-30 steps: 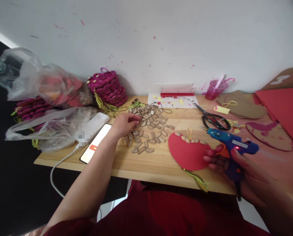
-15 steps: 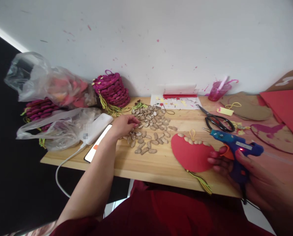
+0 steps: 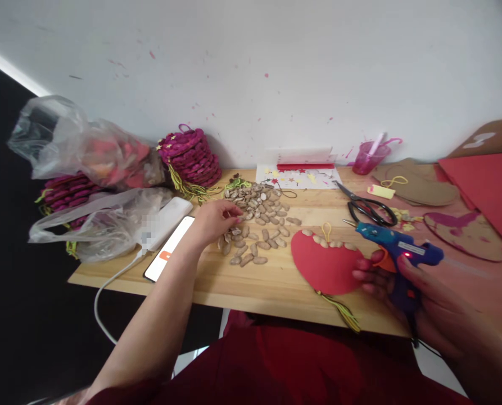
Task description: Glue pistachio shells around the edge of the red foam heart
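My left hand [image 3: 219, 219] is at the left side of a pile of peanut shells [image 3: 257, 194], its fingers bent and drawn together. What its fingertips pinch, if anything, is too small to tell. Whole peanuts [image 3: 259, 260] lie loose in front of the pile. My right hand [image 3: 402, 292] grips a blue hot glue gun [image 3: 402, 244] with an orange trigger, a red light glowing on its body. Its nozzle points left. Just under it lies a red heart-shaped card [image 3: 324, 267] with several shells in a row along its top edge, a yellow loop above and a tassel below.
Black scissors [image 3: 371, 211] lie behind the glue gun. A pink cup [image 3: 369, 158] holds a marker. Cardboard shapes [image 3: 428, 185] and red sheets [image 3: 487, 180] are at right. At left are a phone [image 3: 170, 250], plastic bags [image 3: 103, 219] and a purple braided piece [image 3: 191, 157].
My left hand has shifted slightly to the right over the shells. My right hand still holds the glue gun above the card; the whole view has moved a little.
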Motion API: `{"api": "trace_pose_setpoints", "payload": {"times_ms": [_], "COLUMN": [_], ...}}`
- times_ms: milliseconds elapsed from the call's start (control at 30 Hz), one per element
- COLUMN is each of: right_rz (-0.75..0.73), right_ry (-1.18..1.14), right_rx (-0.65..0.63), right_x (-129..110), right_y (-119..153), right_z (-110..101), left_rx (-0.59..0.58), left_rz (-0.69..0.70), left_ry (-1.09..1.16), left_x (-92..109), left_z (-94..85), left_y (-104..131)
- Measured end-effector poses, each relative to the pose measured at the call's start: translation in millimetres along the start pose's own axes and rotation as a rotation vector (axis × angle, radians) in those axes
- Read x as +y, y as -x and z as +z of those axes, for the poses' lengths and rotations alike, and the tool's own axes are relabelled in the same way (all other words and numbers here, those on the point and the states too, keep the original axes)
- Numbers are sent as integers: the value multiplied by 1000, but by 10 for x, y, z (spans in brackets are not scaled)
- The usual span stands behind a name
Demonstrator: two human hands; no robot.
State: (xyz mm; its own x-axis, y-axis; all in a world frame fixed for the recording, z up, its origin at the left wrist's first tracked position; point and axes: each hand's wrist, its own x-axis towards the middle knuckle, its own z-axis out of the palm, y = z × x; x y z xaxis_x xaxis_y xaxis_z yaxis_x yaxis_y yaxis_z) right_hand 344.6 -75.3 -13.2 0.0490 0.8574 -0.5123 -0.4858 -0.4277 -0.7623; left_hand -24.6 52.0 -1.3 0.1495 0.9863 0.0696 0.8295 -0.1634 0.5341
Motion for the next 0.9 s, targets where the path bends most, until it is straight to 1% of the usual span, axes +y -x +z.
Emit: {"api": "trace_pose_setpoints", "payload": {"times_ms": [33,100,200,267,367,467,533,600,667,767,833,900], "right_rz": [-1,0,-8,-11,-21,-29,-23,-20,-29,-41,-35,-31], "right_ry": [2,10,20,24,29,33,41,46,38,28,35,40], "right_rx": [-3,-8,-19,-31,-55,-63,-77,-93,-91,-76,-74,-72], "right_x": [-1,-2,-4,-6,-7,0,9,20,29,29,20,12], "right_y": [-1,-1,3,9,15,12,6,0,-5,-4,1,4], "right_z": [3,7,6,-2,-17,-38,-54,-68,-72,-52,-33,-23], "left_rx": [-21,-27,5,-8,-9,68,132,171,156,97,87,99], "left_rz": [32,71,21,-29,-32,12,57,100,139,161,138,82], "left_ry": [-1,-20,-16,21,22,-49,-76,-79,-80,-90,-90,-70], "left_x": [17,44,58,49,21,16,44,93,142,183,192,200], "left_z": [24,67,99,103,105,119,142,182,235,301,308,283], "left_y": [6,8,0,-5,-10,-8,-3,-3,-13,-38,-42,-32]}}
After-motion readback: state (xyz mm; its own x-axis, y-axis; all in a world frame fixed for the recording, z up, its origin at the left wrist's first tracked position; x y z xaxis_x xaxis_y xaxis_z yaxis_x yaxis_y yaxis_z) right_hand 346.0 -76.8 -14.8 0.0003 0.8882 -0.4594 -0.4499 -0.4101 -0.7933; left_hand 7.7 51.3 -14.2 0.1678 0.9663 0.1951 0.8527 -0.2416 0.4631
